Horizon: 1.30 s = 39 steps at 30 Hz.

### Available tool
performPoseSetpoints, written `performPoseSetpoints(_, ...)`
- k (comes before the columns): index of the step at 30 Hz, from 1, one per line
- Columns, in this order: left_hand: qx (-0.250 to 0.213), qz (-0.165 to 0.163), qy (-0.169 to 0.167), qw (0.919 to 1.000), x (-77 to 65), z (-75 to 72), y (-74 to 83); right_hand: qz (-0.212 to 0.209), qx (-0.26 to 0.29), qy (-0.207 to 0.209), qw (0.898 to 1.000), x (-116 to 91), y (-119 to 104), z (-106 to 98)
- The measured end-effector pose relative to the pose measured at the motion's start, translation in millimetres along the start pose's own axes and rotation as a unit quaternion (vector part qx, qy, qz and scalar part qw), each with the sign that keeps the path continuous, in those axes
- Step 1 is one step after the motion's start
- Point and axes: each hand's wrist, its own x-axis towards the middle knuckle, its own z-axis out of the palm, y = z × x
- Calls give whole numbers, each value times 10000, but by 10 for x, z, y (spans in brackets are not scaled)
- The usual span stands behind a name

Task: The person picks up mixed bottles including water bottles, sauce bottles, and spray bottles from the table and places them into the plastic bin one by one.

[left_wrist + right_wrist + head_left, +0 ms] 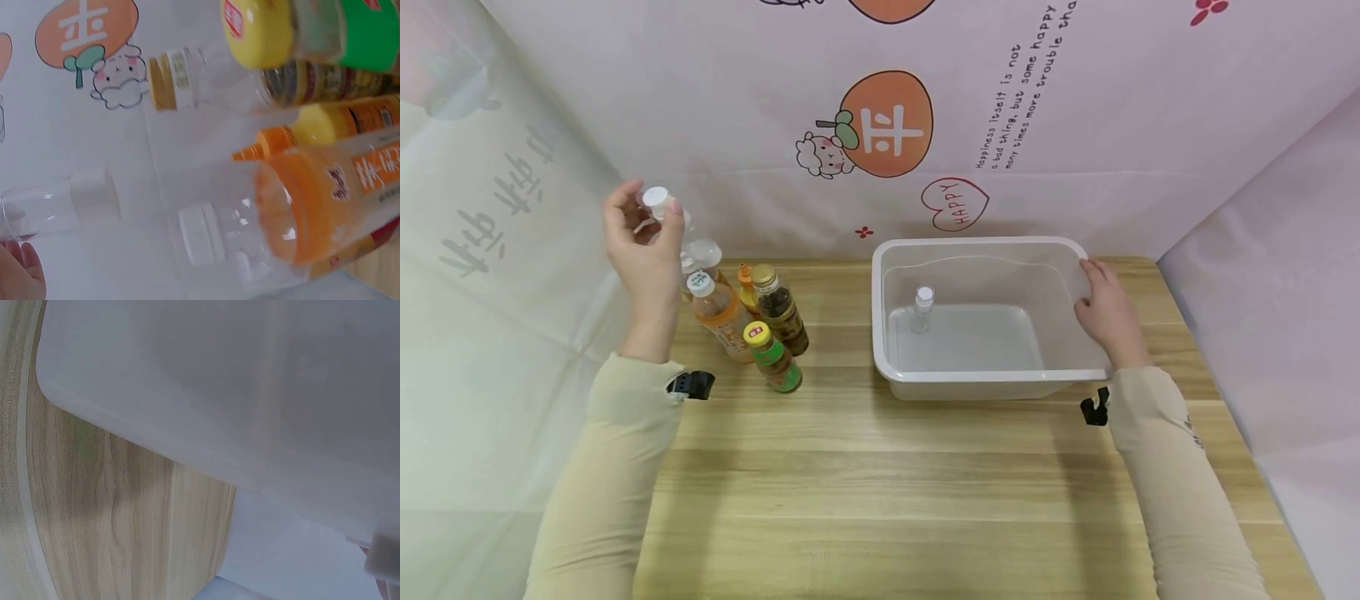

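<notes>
My left hand (651, 254) holds a small clear bottle (40, 209) with a white cap between thumb and fingers, raised above the back left of the table. Just below it stand an orange-banded drink bottle (722, 312) with a white cap, a yellow squeeze bottle (747, 293) with an orange nozzle, a dark sauce bottle (781, 312) and a yellow-capped bottle (775, 362) with green labels. On the right, my right hand (1111, 315) grips the right rim of a white plastic bin (958, 376). Inside the bin, a small white-capped clear bottle (922, 312) stands near the left wall.
The wooden table (880, 492) carries the bottle group at the left and the bin at the right. Printed white sheeting (760, 150) rises behind the table and along both sides. Behind the drink bottle, more clear plastic bottles (706, 250) are partly covered.
</notes>
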Motion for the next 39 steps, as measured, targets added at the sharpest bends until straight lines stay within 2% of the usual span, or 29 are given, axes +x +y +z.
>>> performPoseSetpoints(8,-184,137,-793,9966,-188,267,132,9,-48,13,10000,2,10,5)
performPoseSetpoints(14,-61,-64,-1385,9903,-330,457,184,28,14,12,10000,15,22,7)
performPoseSetpoints(22,25,72,-1998,9798,-482,693,135,0,148,-13,9999,19,26,3)
performPoseSetpoints(29,466,-73,-2721,9611,-613,890,62,-135,523,207,9983,16,49,1)
performPoseSetpoints(39,752,-232,-3483,9341,-753,1215,1,-128,546,222,9982,24,66,10)
